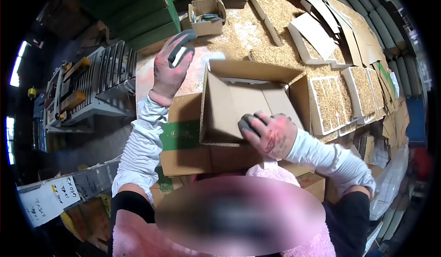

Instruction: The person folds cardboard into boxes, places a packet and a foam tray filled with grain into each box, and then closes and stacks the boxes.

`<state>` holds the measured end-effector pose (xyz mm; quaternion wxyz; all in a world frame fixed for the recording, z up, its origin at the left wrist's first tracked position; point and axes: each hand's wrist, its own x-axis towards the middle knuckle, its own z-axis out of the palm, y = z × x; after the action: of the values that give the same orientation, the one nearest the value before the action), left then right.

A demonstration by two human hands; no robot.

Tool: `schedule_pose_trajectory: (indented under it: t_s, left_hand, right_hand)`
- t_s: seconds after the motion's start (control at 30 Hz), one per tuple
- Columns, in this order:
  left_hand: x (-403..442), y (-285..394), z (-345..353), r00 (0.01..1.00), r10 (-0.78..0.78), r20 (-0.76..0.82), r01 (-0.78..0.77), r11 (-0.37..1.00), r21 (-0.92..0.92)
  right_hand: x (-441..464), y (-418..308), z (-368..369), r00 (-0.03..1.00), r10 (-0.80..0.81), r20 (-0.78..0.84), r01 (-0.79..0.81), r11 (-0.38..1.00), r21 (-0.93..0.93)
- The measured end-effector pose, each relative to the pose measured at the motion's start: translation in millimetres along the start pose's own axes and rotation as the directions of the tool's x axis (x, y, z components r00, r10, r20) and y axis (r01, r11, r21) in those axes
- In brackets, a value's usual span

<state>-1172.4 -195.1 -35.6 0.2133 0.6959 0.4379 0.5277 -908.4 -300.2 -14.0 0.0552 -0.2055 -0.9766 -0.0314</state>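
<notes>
Open cardboard box point(257, 71) directly ahead of the wearer, mouth up, slightly askew. Opening looks wider across than deep; long axis runs roughly left to right, across the line of the body. Inside, a creased pale panel point(250, 98) covers much of the view down; loose sheet or folded flap, cannot tell. Its creases run from the far side toward the wearer.

Key relation: right hand point(273, 135) by far the nearer. It sits at the near edge, right of the middle, knuckles up, fingers bent over and into the opening. Panel and most of the interior lie ahead of it and to its left. Fingertips partly hidden; cannot tell whether they pinch panel or wall, or only rest there.

Left hand point(170, 71) off beyond the left side, about level with the far left corner, apart from the box. Fingers curved, thumb spread from them, nothing visible in the gap. From it, the box lies to the right and nearer the body.

Under and left of the box: brown cardboard point(188, 160) with a green band. Bare tabletop point(195, 75) shows between left hand and box. Beyond that, a small open carton point(207, 28). Right side: white trays point(328, 103) of tan crumbly stuff, the closest just beside the box's right wall. Far left, a roller conveyor point(110, 68), well apart.
</notes>
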Motion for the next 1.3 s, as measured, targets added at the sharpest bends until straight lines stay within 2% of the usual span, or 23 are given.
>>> schedule_pose_trajectory:
  t_s: [0.1, 0.13, 0.2, 0.27, 0.33, 0.37, 0.4, 0.43, 0.5, 0.53, 0.6, 0.67, 0.7, 0.77, 0.83, 0.93, 0.97, 1.0, 1.07, 1.13, 1.2, 1.23, 1.3]
  left_hand:
    - [-14, 0, -14, 0.999, -0.022, 0.025, 0.025, 0.992, -0.127]
    - [-19, -5, -20, 0.997, -0.043, 0.066, 0.046, 0.998, -0.040]
    - [-32, -4, -14, 0.992, -0.122, 0.015, 0.123, 0.985, -0.125]
    - [-47, 1, -11, 0.964, -0.267, 0.015, 0.265, 0.946, -0.185]
    - [-72, -13, -22, 0.854, -0.487, 0.181, 0.517, 0.767, -0.380]
    - [-89, -16, -21, 0.763, -0.595, 0.254, 0.627, 0.585, -0.514]
    - [-107, -18, -21, 0.651, -0.688, 0.320, 0.693, 0.367, -0.621]
    - [-143, -59, -1, 0.758, -0.546, 0.357, 0.651, 0.590, -0.478]
    - [-184, -66, 41, 0.690, -0.562, 0.456, 0.667, 0.738, -0.098]
    - [-171, -25, 60, 0.723, -0.626, 0.293, 0.575, 0.780, 0.247]
    - [-152, 0, 55, 0.641, -0.716, 0.278, 0.590, 0.690, 0.419]
    - [-164, -22, 51, 0.762, -0.596, 0.254, 0.544, 0.801, 0.249]
    - [-159, -28, 43, 0.816, -0.544, 0.193, 0.500, 0.833, 0.236]
    - [-135, -30, 17, 0.896, -0.433, 0.099, 0.405, 0.888, 0.219]
    - [-118, -66, -35, 0.807, -0.587, 0.060, 0.573, 0.755, -0.319]
    - [-157, -100, -121, 0.667, -0.518, -0.536, 0.500, 0.844, -0.195]
    - [-170, -69, -140, 0.654, -0.573, -0.494, 0.551, 0.808, -0.207]
    - [-183, -38, -158, 0.639, -0.624, -0.450, 0.602, 0.770, -0.214]
    - [-214, 17, -181, 0.576, -0.735, -0.358, 0.711, 0.666, -0.223]
    - [-256, 54, -162, 0.479, -0.810, -0.339, 0.782, 0.569, -0.254]
    - [-288, 81, -146, 0.399, -0.835, -0.378, 0.806, 0.517, -0.290]
    - [-292, 90, -140, 0.394, -0.819, -0.416, 0.797, 0.530, -0.290]
    - [-291, 101, -139, 0.440, -0.748, -0.497, 0.757, 0.607, -0.242]
  right_hand:
    - [-1, -8, 10, 0.918, 0.198, 0.345, -0.247, 0.964, 0.103]
    - [6, -7, 18, 0.673, 0.247, 0.697, -0.308, 0.951, -0.039]
    - [-4, -5, 37, 0.812, 0.298, 0.502, -0.357, 0.934, 0.023]
    - [-4, -1, 2, 0.920, 0.369, 0.136, -0.393, 0.856, 0.336]
    - [-41, 31, -7, 0.784, 0.483, -0.391, -0.269, 0.831, 0.487]
    - [-72, 41, -8, 0.530, 0.832, -0.163, -0.431, 0.430, 0.794]
    - [-106, 47, -3, 0.236, 0.953, 0.189, -0.419, -0.075, 0.905]
    - [-136, 60, 26, 0.318, 0.879, 0.356, -0.223, -0.295, 0.929]
    - [-187, 73, 130, 0.321, 0.710, 0.627, -0.424, -0.485, 0.765]
    - [-186, 62, 151, 0.256, 0.661, 0.706, -0.399, -0.593, 0.700]
    - [-170, 52, 167, 0.183, 0.619, 0.764, -0.295, -0.707, 0.643]
    - [-126, 46, 143, 0.206, 0.646, 0.735, -0.156, -0.720, 0.676]
    - [-98, 46, 121, 0.429, 0.719, 0.547, -0.036, -0.592, 0.805]
    - [-44, 63, 111, 0.463, 0.751, 0.470, 0.099, -0.571, 0.815]
    - [4, 104, 150, 0.650, 0.691, 0.315, 0.018, -0.428, 0.903]
    - [145, 153, 214, 0.684, 0.662, 0.306, -0.175, -0.258, 0.950]
    - [177, 176, 265, 0.844, 0.523, -0.116, -0.075, 0.329, 0.942]
    - [217, 190, 315, 0.833, 0.498, -0.242, 0.088, 0.313, 0.946]
    - [291, 173, 302, 0.668, 0.576, 0.472, -0.068, -0.585, 0.808]
    - [325, 158, 288, 0.488, 0.576, 0.656, -0.502, -0.430, 0.751]
    - [321, 154, 282, 0.691, 0.713, 0.120, -0.560, 0.423, 0.713]
    - [300, 141, 236, 0.781, 0.621, 0.067, -0.431, 0.458, 0.777]
    - [229, 100, 97, 0.946, 0.182, 0.269, -0.258, -0.080, 0.963]
